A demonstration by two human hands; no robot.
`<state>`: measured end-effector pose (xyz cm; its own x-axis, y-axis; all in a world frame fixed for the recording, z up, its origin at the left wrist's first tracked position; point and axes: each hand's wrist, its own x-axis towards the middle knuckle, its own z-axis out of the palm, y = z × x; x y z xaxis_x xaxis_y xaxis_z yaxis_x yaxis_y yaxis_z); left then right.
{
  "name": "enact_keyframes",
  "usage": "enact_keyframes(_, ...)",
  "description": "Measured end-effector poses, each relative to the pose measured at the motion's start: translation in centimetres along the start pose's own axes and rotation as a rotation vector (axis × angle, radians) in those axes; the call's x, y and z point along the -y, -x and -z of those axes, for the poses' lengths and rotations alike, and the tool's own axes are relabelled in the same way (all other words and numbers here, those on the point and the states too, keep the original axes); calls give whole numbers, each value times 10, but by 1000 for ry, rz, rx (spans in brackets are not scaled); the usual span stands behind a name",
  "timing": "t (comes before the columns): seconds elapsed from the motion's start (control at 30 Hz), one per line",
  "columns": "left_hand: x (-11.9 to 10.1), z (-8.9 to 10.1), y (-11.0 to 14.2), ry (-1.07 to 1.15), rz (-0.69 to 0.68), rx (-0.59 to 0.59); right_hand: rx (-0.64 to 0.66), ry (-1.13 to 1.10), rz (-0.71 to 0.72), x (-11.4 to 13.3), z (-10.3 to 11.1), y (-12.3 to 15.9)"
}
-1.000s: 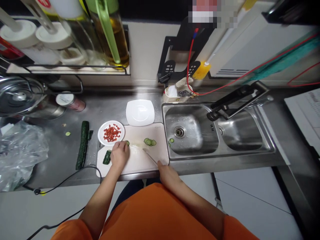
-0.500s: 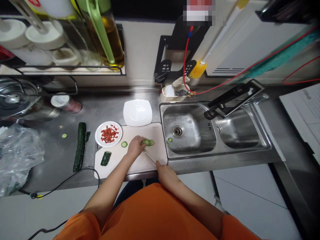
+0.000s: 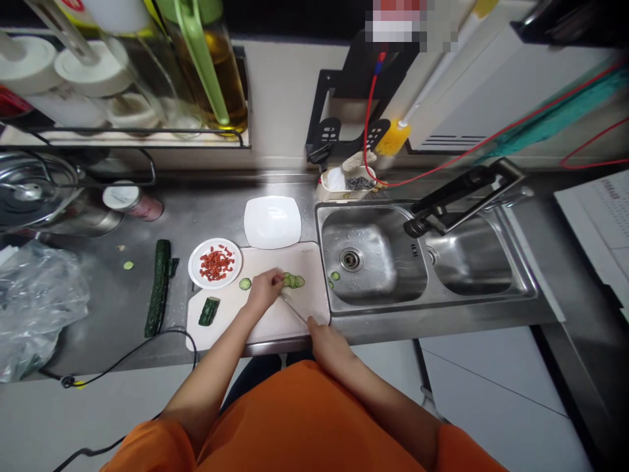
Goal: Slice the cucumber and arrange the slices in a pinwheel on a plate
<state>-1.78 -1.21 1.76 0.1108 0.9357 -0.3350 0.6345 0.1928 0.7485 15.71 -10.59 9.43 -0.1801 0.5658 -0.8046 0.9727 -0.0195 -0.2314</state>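
Observation:
My left hand (image 3: 265,290) rests on the white cutting board (image 3: 230,326), fingers curled against a small pile of cucumber slices (image 3: 293,281). One loose slice (image 3: 244,284) lies just left of that hand. A short cucumber end (image 3: 209,310) sits further left on the board. My right hand (image 3: 327,338) is closed on the handle of a knife (image 3: 293,307). The blade points up-left toward the slices, its tip near my left fingers.
A round plate of red pieces (image 3: 215,263) and a bare square white plate (image 3: 272,221) stand behind the board. A long cucumber (image 3: 158,287) lies on the steel counter to the left, by a plastic bag (image 3: 34,308). A double sink (image 3: 383,259) adjoins the board's right.
My left hand left the cucumber end at the board's left and moved right to the pile of slices. A loose slice now lies where it was. The knife barely moved.

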Motion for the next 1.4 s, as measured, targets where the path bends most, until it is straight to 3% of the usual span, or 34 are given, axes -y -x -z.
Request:
enact_keyframes(0.17, 22, 16, 4, 4, 28, -60, -32, 27, 17, -1, -1, 0)
enact_keyframes(0.3, 33, 21, 7, -107, -98, -113, -23, 28, 7, 0, 1, 0)
enact_keyframes(0.43, 37, 15, 15, -234, -190, -199, -4, 34, 6, 1, 5, 1)
enact_keyframes(0.7, 48, -3, 31, -324, -148, -269, -57, 51, 8, 14, 9, -6)
enact_keyframes(0.9, 46, -2, 29, -300, -141, -269, -66, 55, 50, 26, 10, -18)
enact_keyframes(1.4, 47, -2, 28, -290, -129, -256, -79, 49, 41, 32, 10, -23)
